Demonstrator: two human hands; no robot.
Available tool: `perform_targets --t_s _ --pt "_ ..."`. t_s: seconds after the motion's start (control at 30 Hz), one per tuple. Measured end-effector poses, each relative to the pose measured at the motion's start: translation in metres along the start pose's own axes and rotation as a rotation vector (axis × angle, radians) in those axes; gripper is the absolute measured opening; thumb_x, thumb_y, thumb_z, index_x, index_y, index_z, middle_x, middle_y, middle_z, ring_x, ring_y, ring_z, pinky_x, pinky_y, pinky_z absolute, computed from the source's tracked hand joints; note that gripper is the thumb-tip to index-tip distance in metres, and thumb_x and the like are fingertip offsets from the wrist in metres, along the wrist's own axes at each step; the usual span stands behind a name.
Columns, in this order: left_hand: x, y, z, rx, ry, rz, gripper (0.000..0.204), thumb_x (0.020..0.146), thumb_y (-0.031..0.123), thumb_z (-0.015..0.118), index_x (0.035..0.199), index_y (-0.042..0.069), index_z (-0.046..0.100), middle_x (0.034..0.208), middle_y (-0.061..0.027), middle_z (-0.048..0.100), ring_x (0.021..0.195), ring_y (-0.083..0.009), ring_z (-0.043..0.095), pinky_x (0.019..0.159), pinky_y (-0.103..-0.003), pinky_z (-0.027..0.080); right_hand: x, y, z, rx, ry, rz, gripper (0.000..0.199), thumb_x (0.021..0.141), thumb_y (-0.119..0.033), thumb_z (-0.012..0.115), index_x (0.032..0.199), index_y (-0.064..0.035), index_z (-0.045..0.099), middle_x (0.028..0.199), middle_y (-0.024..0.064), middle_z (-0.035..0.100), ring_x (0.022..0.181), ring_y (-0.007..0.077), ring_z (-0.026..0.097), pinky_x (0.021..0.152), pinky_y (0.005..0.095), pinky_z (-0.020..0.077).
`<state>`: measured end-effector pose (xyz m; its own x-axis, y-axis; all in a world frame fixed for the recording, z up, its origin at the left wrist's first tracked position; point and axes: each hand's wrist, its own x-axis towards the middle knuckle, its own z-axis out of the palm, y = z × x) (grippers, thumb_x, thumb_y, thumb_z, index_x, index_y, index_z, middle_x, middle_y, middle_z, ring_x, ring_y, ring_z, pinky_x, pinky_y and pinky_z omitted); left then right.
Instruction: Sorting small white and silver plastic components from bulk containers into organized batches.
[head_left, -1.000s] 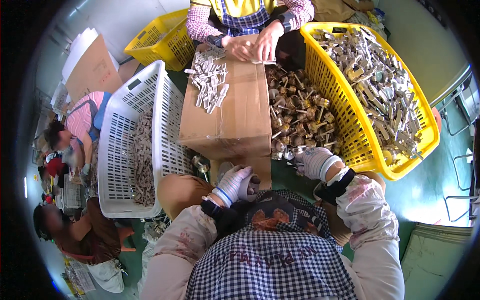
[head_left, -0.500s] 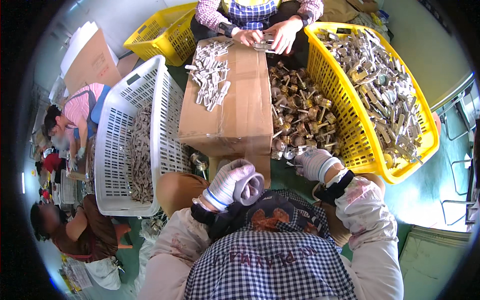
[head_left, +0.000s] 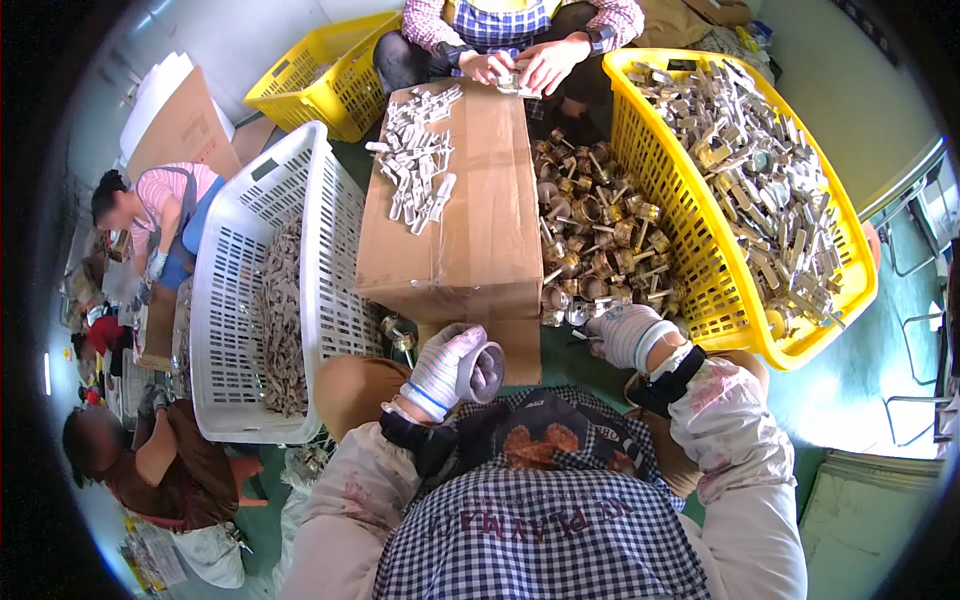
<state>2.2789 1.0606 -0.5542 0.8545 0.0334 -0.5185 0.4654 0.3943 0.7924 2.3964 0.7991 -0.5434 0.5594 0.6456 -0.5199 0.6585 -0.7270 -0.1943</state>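
My left hand (head_left: 450, 368), in a striped work glove, is curled into a loose fist in front of my chest, with nothing visible inside it. My right hand (head_left: 628, 335), also gloved, rests knuckles up at the near edge of a pile of brass fittings (head_left: 590, 230) on the floor; its fingers are hidden. A taped cardboard box (head_left: 480, 240) stands just beyond both hands, with small pale metal pieces (head_left: 420, 170) scattered on its far left part.
A yellow basket (head_left: 690, 290) heaped with metal parts stands to the right. A white basket (head_left: 330, 250) with grey pieces stands to the left. Another yellow basket (head_left: 320, 85) sits behind. A person opposite handles parts with both hands (head_left: 520, 65). Two people (head_left: 150, 215) sit at left.
My left hand has lifted off the floor by the box and curled up toward my chest. My right hand has hardly moved. The person opposite shifted their hands to the box's far edge.
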Motion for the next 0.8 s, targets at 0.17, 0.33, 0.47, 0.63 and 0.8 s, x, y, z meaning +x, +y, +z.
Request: perform_targets --t_s 0.17,0.33,0.47,0.63,0.8 --pt "0.014 -0.007 -0.004 -0.015 0.041 -0.06 0.021 0.09 0.027 0.058 0.088 0.006 0.056 0.063 -0.0067 0.06 0.044 -0.0141 0.056 0.04 -0.023 0.043 0.003 0.001 0.002 0.009 -0.024 -0.005 0.032 0.086 -0.028 0.054 0.11 -0.0069 0.059 0.093 0.0157 0.067 0.089 0.0332 0.064 0.078 0.0431 0.0509" --pt "0.015 -0.004 -0.014 0.027 0.061 -0.072 0.022 0.091 0.027 0.056 0.089 0.006 0.056 0.063 -0.0065 0.06 0.044 -0.0142 0.056 0.042 -0.025 0.046 0.002 0.001 0.0 0.012 -0.017 0.007 0.031 0.086 -0.027 0.054 0.109 -0.0071 0.06 0.092 0.0159 0.067 0.089 0.0332 0.064 0.079 0.0431 0.0507" --pt "0.009 0.009 -0.035 0.024 0.114 -0.127 0.019 0.09 0.024 0.057 0.09 0.005 0.057 0.063 -0.0068 0.06 0.042 -0.0141 0.054 0.039 -0.024 0.044 0.001 0.001 -0.001 0.017 -0.008 -0.002 0.03 0.086 -0.028 0.054 0.107 -0.0075 0.061 0.092 0.0161 0.067 0.089 0.0324 0.065 0.079 0.0428 0.0503" --pt "0.013 0.002 -0.034 0.062 0.084 -0.133 0.018 0.091 0.022 0.057 0.093 0.004 0.058 0.064 -0.0066 0.06 0.043 -0.0136 0.055 0.041 -0.024 0.044 0.005 0.002 0.001 0.012 -0.02 0.009 0.029 0.086 -0.03 0.055 0.103 -0.0085 0.064 0.093 0.0144 0.068 0.091 0.0313 0.065 0.081 0.0424 0.0495" --pt "0.012 -0.003 -0.027 0.087 0.063 -0.131 0.022 0.091 0.027 0.056 0.09 0.005 0.058 0.063 -0.0055 0.06 0.044 -0.0129 0.055 0.041 -0.023 0.043 0.005 -0.001 0.001 -0.043 0.034 -0.039 0.029 0.086 -0.03 0.054 0.102 -0.0087 0.065 0.096 0.0132 0.068 0.092 0.0304 0.064 0.08 0.0416 0.0499"
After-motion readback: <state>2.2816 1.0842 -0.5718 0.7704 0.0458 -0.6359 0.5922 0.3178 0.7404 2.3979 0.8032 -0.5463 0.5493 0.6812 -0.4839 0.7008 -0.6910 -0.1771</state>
